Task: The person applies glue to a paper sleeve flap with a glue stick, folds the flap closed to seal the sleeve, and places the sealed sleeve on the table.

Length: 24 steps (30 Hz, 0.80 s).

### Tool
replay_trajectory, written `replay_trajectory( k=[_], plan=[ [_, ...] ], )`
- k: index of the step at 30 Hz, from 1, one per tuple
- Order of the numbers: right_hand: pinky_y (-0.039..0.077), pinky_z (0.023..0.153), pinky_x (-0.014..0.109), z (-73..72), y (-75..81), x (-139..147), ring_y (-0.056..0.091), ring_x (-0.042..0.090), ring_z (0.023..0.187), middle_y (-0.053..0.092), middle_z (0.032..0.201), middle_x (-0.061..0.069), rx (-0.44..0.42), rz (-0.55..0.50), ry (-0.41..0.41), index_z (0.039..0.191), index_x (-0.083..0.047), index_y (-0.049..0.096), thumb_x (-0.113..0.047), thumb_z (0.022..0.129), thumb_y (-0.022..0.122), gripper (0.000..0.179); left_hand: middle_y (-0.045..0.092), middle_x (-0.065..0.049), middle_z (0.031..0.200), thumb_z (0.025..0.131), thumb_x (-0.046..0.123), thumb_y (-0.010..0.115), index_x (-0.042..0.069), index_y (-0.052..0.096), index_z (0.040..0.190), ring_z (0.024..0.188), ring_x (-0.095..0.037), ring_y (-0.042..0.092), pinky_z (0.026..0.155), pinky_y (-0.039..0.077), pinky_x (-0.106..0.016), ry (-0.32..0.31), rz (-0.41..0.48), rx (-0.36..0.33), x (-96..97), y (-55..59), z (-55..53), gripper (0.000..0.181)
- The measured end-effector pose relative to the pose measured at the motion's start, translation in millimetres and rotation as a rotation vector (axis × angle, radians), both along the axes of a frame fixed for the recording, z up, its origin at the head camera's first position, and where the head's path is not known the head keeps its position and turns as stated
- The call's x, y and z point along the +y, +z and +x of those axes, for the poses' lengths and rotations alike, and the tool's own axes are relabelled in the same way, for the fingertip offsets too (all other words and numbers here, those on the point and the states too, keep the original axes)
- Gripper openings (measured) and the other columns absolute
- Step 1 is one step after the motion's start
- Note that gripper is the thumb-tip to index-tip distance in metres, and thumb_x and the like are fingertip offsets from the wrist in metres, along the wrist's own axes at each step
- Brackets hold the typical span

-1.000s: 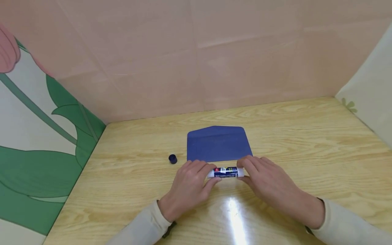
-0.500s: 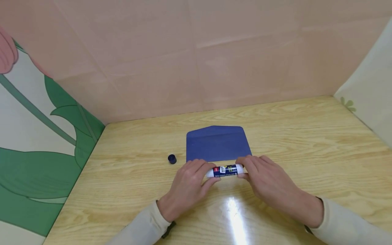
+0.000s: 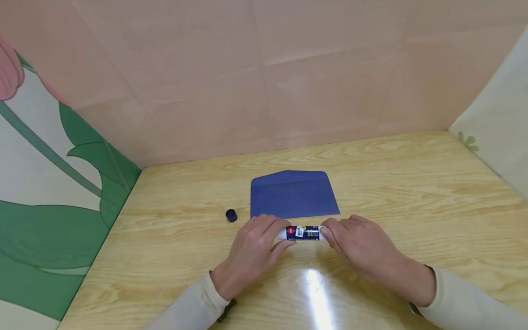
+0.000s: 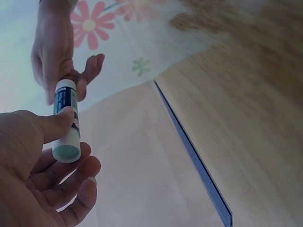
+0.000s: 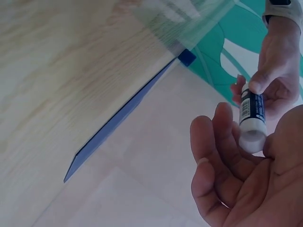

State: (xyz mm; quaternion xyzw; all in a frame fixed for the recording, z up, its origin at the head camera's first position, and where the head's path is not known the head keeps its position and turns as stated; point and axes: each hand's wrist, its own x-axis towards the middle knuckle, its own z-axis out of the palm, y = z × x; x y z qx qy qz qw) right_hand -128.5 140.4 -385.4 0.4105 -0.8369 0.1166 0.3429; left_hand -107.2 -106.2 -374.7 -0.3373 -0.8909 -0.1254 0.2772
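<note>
A glue stick (image 3: 303,233) with a dark blue label and white ends is held level above the table, near the envelope's front edge. My left hand (image 3: 253,250) grips its left end between thumb and fingers. At the other end, my right hand (image 3: 363,245) pinches the white base with thumb and forefinger. The left wrist view shows the uncapped tip (image 4: 67,152) facing the camera, pale inside. A dark blue cap (image 3: 231,215) stands on the table left of the envelope (image 3: 294,197), which lies flat with its flap opened away from me.
The wood-grain table (image 3: 396,183) runs back to a pink covered wall (image 3: 264,82). A panel with painted green leaves (image 3: 49,229) bounds the left side, and a pale panel (image 3: 501,114) the right. A bright light reflection shows on the table near me.
My right thumb has rolled up over the glue stick's base, and the label has turned slightly. The stick tilted a little, then levelled. My left hand stays in place; cap and envelope have not moved.
</note>
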Motion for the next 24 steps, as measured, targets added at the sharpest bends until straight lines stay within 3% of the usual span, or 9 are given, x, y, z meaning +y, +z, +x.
replay_trajectory(
  k=[3, 5, 8, 10, 13, 16, 23, 24],
  plan=[
    [0.033, 0.05, 0.021, 2.2, 0.8, 0.2, 0.03, 0.0, 0.05, 0.036, 0.057, -0.017, -0.073, 0.002, -0.023, 0.081, -0.016, 0.054, -0.037, 0.111, 0.02, 0.049, 0.072, 0.006, 0.097, 0.087, 0.035, 0.076, 0.013, 0.072, 0.106, 0.082, -0.007, 0.063, 0.067, 0.049, -0.019, -0.005, -0.001, 0.01, -0.7, -0.5, 0.9, 0.029],
    [0.037, 0.051, 0.021, 4.5, 1.7, 0.4, 0.037, -0.002, 0.052, 0.042, 0.059, -0.018, -0.156, -0.002, -0.046, 0.085, -0.017, 0.056, -0.036, 0.11, 0.029, 0.041, 0.072, 0.006, 0.097, 0.089, 0.034, 0.075, 0.013, 0.072, 0.106, 0.081, -0.008, 0.062, 0.067, 0.048, -0.02, -0.004, 0.003, 0.011, -0.9, -0.3, 1.2, 0.028],
    [0.046, 0.055, 0.023, 7.2, 3.5, 0.5, 0.054, 0.0, 0.061, 0.06, 0.073, -0.015, -0.285, -0.028, -0.067, 0.105, -0.017, 0.061, -0.032, 0.105, 0.051, 0.019, 0.071, 0.005, 0.097, 0.091, 0.033, 0.073, 0.013, 0.071, 0.107, 0.081, -0.008, 0.061, 0.067, 0.049, -0.021, 0.007, 0.008, 0.001, -0.5, 0.6, 1.2, 0.026],
    [0.052, 0.059, 0.026, 8.3, 4.2, 0.3, 0.064, 0.005, 0.072, 0.068, 0.088, -0.009, -0.334, -0.04, -0.072, 0.119, -0.015, 0.058, -0.032, 0.099, 0.061, 0.026, 0.07, 0.004, 0.097, 0.091, 0.032, 0.073, 0.012, 0.071, 0.107, 0.082, -0.009, 0.061, 0.069, 0.05, -0.023, 0.019, 0.007, -0.018, -0.3, 0.8, 1.3, 0.025],
    [0.056, 0.064, 0.029, 8.4, 4.2, 0.3, 0.069, 0.01, 0.082, 0.071, 0.102, -0.002, -0.325, -0.046, -0.061, 0.125, -0.013, 0.054, -0.037, 0.092, 0.07, 0.044, 0.069, 0.003, 0.098, 0.092, 0.031, 0.072, 0.012, 0.071, 0.108, 0.084, -0.01, 0.061, 0.072, 0.052, -0.024, 0.035, -0.002, -0.046, -0.1, 1.0, 2.0, 0.025],
    [0.057, 0.066, 0.03, 6.9, 3.8, 0.2, 0.069, 0.012, 0.082, 0.071, 0.104, 0.001, -0.274, -0.05, -0.046, 0.123, -0.011, 0.055, -0.043, 0.089, 0.072, 0.05, 0.068, 0.002, 0.099, 0.093, 0.031, 0.071, 0.011, 0.07, 0.11, 0.085, -0.01, 0.061, 0.074, 0.053, -0.025, 0.046, 0.001, -0.058, -0.2, 1.0, 2.0, 0.026],
    [0.058, 0.067, 0.03, 5.7, 5.8, -0.8, 0.067, 0.013, 0.08, 0.07, 0.104, 0.004, -0.221, -0.045, -0.037, 0.115, -0.01, 0.058, -0.056, 0.098, 0.043, 0.051, 0.068, 0.003, 0.094, 0.091, 0.034, 0.072, 0.011, 0.07, 0.108, 0.078, -0.008, 0.059, 0.069, 0.05, -0.023, 0.034, 0.048, -0.059, -0.1, 0.2, 2.4, 0.028],
    [0.057, 0.065, 0.029, 6.4, 6.1, -0.8, 0.066, 0.013, 0.079, 0.069, 0.103, 0.003, -0.221, -0.047, -0.04, 0.113, -0.01, 0.058, -0.052, 0.097, 0.051, 0.045, 0.068, 0.004, 0.093, 0.09, 0.034, 0.073, 0.012, 0.07, 0.107, 0.078, -0.007, 0.059, 0.069, 0.05, -0.022, 0.028, 0.058, -0.063, 0.1, 0.0, 2.8, 0.028]
  ],
)
